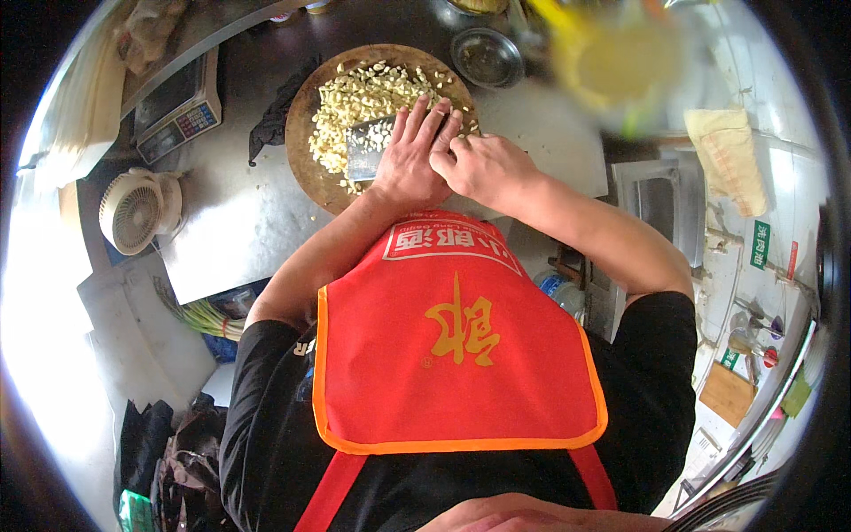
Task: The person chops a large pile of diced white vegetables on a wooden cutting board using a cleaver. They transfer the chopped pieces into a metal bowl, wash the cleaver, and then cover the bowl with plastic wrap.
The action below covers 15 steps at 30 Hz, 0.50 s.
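On the round wooden chopping board (300,143) lies a spread of coarsely chopped pale pieces (365,86), apparently garlic. A broad-bladed cleaver (362,165) rests low over the near part of them, with small bits stuck to its blade. My left hand (415,156) lies palm down on the blade, fingers stretched forward and slightly apart. Curled around the handle end at the right is my right hand (488,169), which hides the handle. The two hands meet at the thumb side. Some pieces are covered by the blade and hands.
A metal bowl (487,58) sits beyond the board. Left of it are a crumpled black bag (279,113), a digital scale (189,123) and a small fan (136,209), all on the steel worktop (219,233). A blurred yellow object (618,66) hangs close at upper right.
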Each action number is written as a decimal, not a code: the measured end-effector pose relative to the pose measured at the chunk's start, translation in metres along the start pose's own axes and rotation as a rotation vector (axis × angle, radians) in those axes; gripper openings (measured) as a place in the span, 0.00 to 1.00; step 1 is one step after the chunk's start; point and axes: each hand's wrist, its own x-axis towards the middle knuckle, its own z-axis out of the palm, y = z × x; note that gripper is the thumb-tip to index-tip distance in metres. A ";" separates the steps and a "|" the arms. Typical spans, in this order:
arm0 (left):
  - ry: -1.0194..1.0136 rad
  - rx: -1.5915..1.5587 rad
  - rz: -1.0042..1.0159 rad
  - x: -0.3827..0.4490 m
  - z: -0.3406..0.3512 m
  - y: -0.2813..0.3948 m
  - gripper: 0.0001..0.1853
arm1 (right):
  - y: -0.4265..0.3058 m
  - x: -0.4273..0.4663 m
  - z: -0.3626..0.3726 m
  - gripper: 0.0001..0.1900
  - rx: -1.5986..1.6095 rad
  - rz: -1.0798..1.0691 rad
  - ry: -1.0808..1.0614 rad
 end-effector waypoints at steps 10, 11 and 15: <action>-0.226 0.153 -0.241 -0.039 0.001 -0.042 0.57 | 0.018 -0.032 -0.018 0.05 0.058 0.051 -0.071; -0.297 0.206 -0.292 -0.045 0.004 -0.050 0.56 | 0.020 -0.038 -0.018 0.05 0.053 0.060 -0.097; -0.276 0.226 -0.317 -0.078 0.016 -0.065 0.53 | 0.025 -0.062 -0.020 0.06 0.130 0.198 -0.159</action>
